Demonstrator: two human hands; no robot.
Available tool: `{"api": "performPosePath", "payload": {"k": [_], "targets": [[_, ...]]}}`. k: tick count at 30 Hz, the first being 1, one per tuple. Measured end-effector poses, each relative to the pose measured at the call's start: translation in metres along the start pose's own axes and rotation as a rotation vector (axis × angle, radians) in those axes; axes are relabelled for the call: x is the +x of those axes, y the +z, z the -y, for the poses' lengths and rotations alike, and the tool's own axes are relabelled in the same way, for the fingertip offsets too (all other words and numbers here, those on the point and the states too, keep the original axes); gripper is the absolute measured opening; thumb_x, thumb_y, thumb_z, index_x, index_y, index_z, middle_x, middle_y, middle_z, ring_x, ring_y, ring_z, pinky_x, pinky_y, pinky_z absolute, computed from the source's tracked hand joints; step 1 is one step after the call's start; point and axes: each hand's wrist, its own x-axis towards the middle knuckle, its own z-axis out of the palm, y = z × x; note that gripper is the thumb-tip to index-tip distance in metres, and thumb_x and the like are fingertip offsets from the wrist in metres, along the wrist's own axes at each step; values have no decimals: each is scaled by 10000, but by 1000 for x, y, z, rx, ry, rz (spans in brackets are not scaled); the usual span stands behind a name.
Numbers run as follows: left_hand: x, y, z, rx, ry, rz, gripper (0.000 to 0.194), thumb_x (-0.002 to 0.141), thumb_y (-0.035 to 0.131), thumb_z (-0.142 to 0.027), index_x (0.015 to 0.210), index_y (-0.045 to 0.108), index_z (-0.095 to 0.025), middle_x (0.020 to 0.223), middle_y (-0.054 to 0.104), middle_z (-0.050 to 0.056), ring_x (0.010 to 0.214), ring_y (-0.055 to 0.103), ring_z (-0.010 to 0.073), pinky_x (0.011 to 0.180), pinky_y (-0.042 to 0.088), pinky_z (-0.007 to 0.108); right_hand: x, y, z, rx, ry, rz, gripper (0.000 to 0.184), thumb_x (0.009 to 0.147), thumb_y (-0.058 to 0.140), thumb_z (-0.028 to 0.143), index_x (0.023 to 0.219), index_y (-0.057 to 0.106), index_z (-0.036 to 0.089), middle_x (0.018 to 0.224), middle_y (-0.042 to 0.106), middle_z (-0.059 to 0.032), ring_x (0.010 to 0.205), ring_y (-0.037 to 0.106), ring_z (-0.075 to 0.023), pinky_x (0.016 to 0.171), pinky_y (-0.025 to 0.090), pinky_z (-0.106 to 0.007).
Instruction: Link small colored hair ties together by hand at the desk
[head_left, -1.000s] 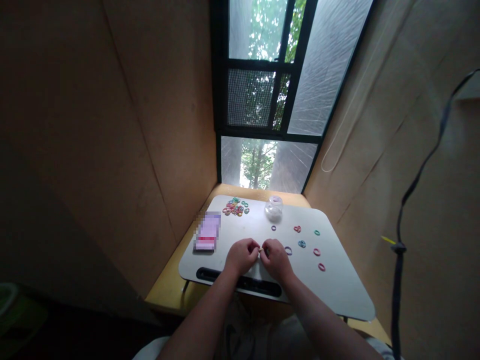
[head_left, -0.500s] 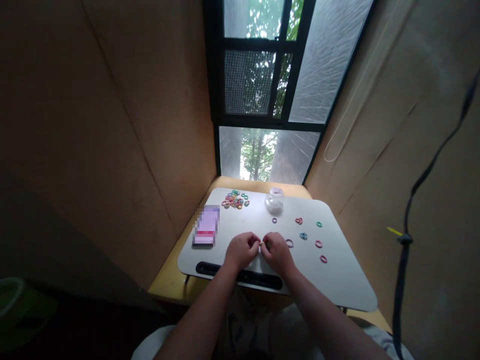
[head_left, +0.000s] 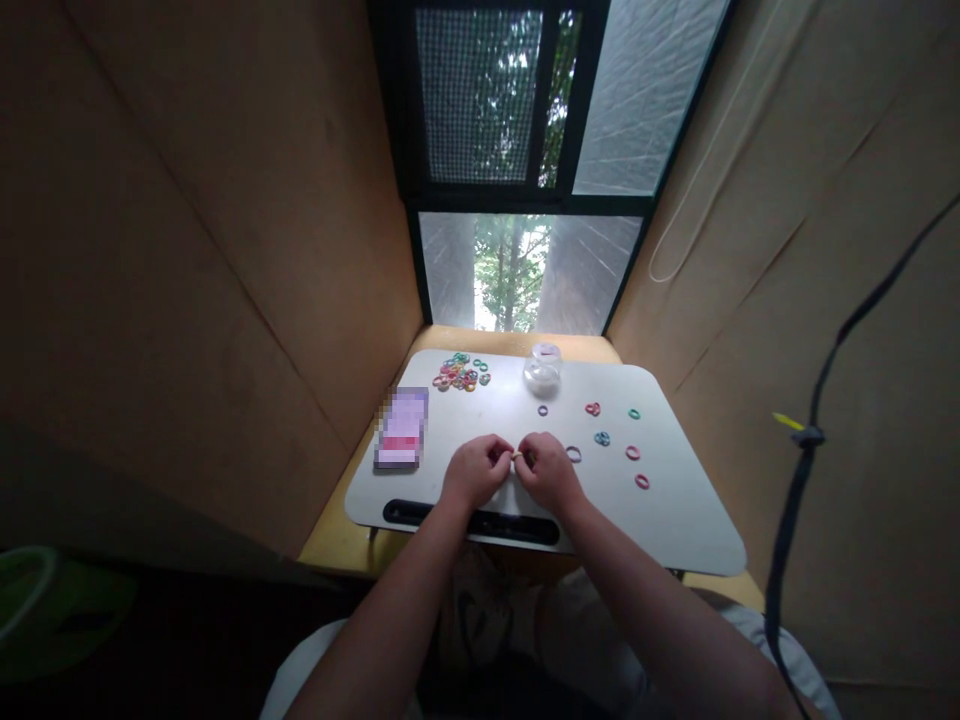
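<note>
My left hand and my right hand meet over the near middle of the white lap table. Between their closed fingertips they pinch a small pale yellowish hair tie, mostly covered by the fingers. Just right of my right hand lies a purple hair tie, and a smaller purple one sits farther back. On the right side are a blue-green cluster, a red cluster, a green tie and two pink ties.
A multicoloured heap of hair ties lies at the back left of the white table. A clear jar stands at the back. A phone rests at the left edge, and a black slot runs along the front. A dark strap hangs at right.
The view has tipped downward a little, so the table and hands appear higher. Both hands remain together at the same spot, fingers still pinching the small hair tie.
</note>
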Motion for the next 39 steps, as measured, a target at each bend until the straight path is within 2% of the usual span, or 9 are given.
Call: {"api": "performPosePath", "payload": {"k": [10,39], "targets": [[-5,1,2,27,40,-27,141,806,564,-253,826,695,-204,760,684,-3,683,580,127,642,402,236,-5,-4,6,-20,-14,-27,97,762,539,167,682,497,202,668,509,-8,708,450,-170,668,323,-283],[-7,-3,-4,25,16,-28,150,796,567,-240,827,707,-197,754,687,14,690,588,144,647,405,253,-5,1,4,-33,-34,-50,90,767,523,166,691,494,204,683,534,-12,716,467,-172,672,344,-280]]}}
